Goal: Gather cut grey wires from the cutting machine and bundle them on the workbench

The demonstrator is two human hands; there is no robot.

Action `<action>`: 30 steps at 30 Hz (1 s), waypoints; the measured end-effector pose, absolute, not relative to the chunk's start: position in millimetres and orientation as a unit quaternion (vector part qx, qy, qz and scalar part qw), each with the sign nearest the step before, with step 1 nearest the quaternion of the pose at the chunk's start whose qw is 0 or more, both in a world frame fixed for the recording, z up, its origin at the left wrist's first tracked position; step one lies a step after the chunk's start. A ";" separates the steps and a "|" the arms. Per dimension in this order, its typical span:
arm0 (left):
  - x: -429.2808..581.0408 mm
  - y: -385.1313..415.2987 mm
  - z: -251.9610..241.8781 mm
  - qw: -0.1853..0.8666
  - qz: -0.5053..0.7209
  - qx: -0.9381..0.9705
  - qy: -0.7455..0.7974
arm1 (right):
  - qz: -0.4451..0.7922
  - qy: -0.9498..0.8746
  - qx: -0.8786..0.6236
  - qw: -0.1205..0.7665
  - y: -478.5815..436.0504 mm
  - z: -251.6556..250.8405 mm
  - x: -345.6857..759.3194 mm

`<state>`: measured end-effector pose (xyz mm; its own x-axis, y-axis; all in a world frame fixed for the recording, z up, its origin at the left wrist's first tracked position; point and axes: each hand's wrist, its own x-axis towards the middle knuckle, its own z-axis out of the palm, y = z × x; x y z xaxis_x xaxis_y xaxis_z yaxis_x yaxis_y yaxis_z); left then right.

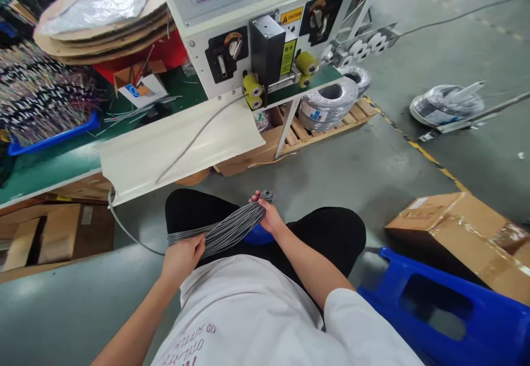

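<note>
Head view: I've got the grey cable bundle (232, 228) across the lap. Left hand (182, 254) closed round its 9 o'clock end, fingertips hidden underneath; right hand (270, 215) has thumb and fingers wrapped round the 2 o'clock end. Clock from bundle: machine (199, 40) at 12, cream chute (132, 159) at 11 sitting between, single cable (188, 148) lying on it. Loose cable (125, 232) sags at 9, near left hand. Blue tray (58, 138) of wires at 10, cable coils (327, 100) at 1. Carton (459, 233) at 3, blue plastic frame (488, 322) at 4 crowd that side.
</note>
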<state>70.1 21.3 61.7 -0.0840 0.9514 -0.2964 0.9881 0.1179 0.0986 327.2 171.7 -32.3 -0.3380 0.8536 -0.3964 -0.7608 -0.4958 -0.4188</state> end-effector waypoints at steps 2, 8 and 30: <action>71.1 18.1 63.4 0.152 -0.061 0.667 0.727 | 0.807 -0.074 -0.301 0.502 171.9 -31.9 325.4; 54.3 9.2 52.8 0.120 -0.010 0.720 0.684 | 0.778 -0.069 -0.345 0.520 172.8 -31.7 319.7; 180.6 124.0 13.1 0.248 0.003 0.730 0.636 | 0.766 -0.128 -0.426 0.464 174.1 -31.2 332.0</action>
<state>180.6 124.0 13.1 0.1905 0.9311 -0.3110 0.9276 -0.0671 0.3674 332.0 174.1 -31.2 -0.2071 0.8199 -0.5337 -0.6011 -0.5370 -0.5918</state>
